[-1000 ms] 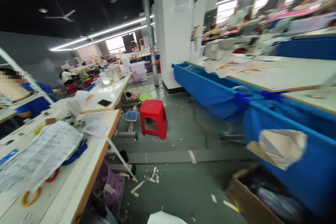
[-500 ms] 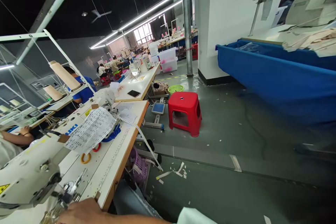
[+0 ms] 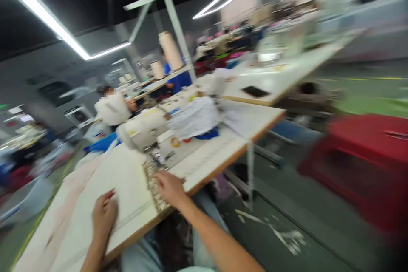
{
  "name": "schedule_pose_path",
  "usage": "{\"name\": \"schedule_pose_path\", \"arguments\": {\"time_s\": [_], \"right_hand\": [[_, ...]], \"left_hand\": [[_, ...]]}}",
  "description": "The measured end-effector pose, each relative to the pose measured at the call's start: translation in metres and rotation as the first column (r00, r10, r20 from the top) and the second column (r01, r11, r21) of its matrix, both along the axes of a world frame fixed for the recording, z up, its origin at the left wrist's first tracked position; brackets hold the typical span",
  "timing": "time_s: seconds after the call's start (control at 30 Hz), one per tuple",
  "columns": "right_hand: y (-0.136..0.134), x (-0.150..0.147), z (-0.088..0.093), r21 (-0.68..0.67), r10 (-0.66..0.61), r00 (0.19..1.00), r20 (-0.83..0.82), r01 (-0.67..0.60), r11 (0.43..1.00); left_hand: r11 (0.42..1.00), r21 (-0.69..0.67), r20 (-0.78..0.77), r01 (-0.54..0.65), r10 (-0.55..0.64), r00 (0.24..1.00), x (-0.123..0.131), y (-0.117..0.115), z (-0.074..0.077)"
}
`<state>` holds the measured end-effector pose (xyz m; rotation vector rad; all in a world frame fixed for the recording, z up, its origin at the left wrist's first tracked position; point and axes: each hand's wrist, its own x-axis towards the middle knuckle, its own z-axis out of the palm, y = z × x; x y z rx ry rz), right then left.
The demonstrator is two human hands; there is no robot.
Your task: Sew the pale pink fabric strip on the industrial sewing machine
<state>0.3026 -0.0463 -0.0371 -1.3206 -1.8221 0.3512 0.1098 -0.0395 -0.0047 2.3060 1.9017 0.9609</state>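
My left hand (image 3: 104,213) lies on the white sewing table (image 3: 79,216), fingers stretched toward pale fabric (image 3: 57,216); motion blur smears them. My right hand (image 3: 168,187) rests on a strip of lace-like trim (image 3: 153,185) near the table's right edge, in front of the white sewing machine (image 3: 145,127). Blur hides whether its fingers grip the trim. A printed paper sheet (image 3: 194,117) lies draped beyond the machine.
A red plastic stool (image 3: 360,157) stands on the floor at the right. Thread cones (image 3: 170,51) sit on a rack behind the machine. A person in white (image 3: 111,108) and one in blue (image 3: 177,80) sit beyond. More tables stretch into the background.
The view has swung left and down, from the aisle and blue bins to the sewing table. Both my hands now show on the table; earlier only the right hand appeared at the bottom edge.
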Motion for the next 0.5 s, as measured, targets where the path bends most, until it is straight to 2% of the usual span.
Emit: {"name": "schedule_pose_path", "arguments": {"time_s": [0.07, 0.13, 0.3, 0.4, 0.5], "right_hand": [[0.013, -0.002, -0.006, 0.038, 0.062, 0.998, -0.018, -0.061, 0.997], [0.026, -0.004, -0.01, 0.076, 0.112, 0.993, -0.027, -0.11, 0.991], [0.034, -0.005, -0.014, 0.125, 0.125, 0.992, -0.033, -0.12, 0.985], [0.034, -0.006, -0.017, 0.12, 0.088, 0.996, -0.012, -0.086, 0.989], [0.038, -0.006, -0.021, 0.102, 0.061, 0.997, 0.04, -0.065, 0.993]], "left_hand": [[0.989, 0.027, 0.063, -0.143, 0.141, 0.988, -0.037, -0.003, -0.01], [0.973, 0.061, 0.117, -0.224, 0.215, 0.969, -0.064, -0.004, -0.021], [0.965, 0.109, 0.168, -0.238, 0.218, 0.961, -0.096, -0.018, -0.04], [0.944, 0.099, 0.177, -0.315, 0.295, 0.939, -0.124, -0.04, -0.036], [0.871, 0.072, 0.169, -0.486, 0.47, 0.866, -0.171, -0.06, -0.023]]}}
